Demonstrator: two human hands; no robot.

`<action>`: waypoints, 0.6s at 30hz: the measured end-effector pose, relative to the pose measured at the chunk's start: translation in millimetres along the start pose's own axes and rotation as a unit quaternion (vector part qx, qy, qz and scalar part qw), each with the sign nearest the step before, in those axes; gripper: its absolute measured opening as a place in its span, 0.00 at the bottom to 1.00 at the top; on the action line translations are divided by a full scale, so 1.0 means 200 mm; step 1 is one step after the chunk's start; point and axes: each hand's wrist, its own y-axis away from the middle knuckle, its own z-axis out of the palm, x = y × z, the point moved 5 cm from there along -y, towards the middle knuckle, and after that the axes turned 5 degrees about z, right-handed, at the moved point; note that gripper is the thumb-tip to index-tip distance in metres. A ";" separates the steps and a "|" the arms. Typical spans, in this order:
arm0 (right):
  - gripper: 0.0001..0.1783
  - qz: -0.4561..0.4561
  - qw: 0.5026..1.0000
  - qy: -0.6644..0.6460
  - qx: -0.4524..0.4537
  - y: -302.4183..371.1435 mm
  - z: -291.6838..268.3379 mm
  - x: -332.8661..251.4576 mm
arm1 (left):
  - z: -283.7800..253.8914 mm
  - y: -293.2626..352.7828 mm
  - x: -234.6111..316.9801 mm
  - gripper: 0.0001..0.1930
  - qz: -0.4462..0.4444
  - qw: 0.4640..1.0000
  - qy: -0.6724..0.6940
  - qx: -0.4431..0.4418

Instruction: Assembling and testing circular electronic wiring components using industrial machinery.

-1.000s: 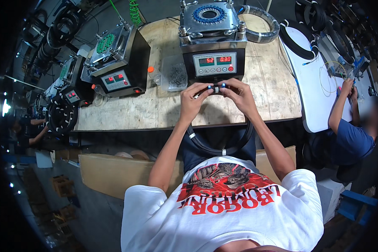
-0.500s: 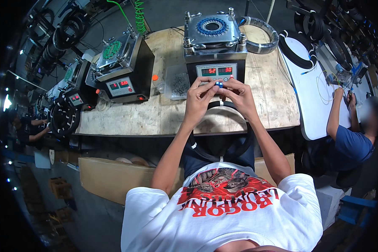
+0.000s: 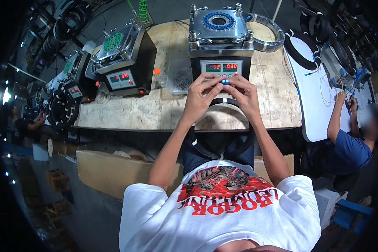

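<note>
My left hand (image 3: 200, 97) and my right hand (image 3: 246, 95) meet in front of a polishing machine (image 3: 220, 47). Between their pinched fingertips is a small blue fiber-optic connector (image 3: 225, 82); the fingers partly cover it. Just below the hands, a coil of black cable (image 3: 202, 152) bound with white ties rests against my lap and the table's front edge. A ring of blue connectors (image 3: 219, 21) sits in the plate on top of the machine. Red digits glow on its front panel (image 3: 223, 66), whose lower part my fingers hide.
A clear tray of small parts (image 3: 181, 80) and an orange-capped bottle (image 3: 157, 72) stand left of the machine on the wooden table (image 3: 155, 114). Two similar machines, one with green fittings (image 3: 114, 41), are farther left. At right, a co-worker (image 3: 352, 143) handles cable at a white table (image 3: 311, 122).
The view has shifted slightly, so the machines appear a little to the right and higher. Both hands keep their pinch, and more of the blue connector shows between the fingertips.
</note>
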 end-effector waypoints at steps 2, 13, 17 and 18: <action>0.11 0.000 1.000 -0.006 0.013 -0.01 -0.02 0.02 | -0.06 -0.01 -0.02 0.16 -0.011 1.000 0.012 0.011; 0.09 0.051 0.998 -0.024 -0.014 -0.03 -0.01 0.03 | -0.64 -0.14 -0.63 0.13 -0.089 0.891 -0.398 -0.201; 0.09 0.052 0.998 -0.043 -0.014 -0.03 0.00 0.03 | -0.57 -0.18 -0.77 0.14 -0.171 0.818 -0.463 -0.295; 0.09 0.055 0.998 -0.039 -0.007 -0.02 0.00 0.03 | -0.56 -0.18 -0.80 0.13 -0.174 0.814 -0.471 -0.291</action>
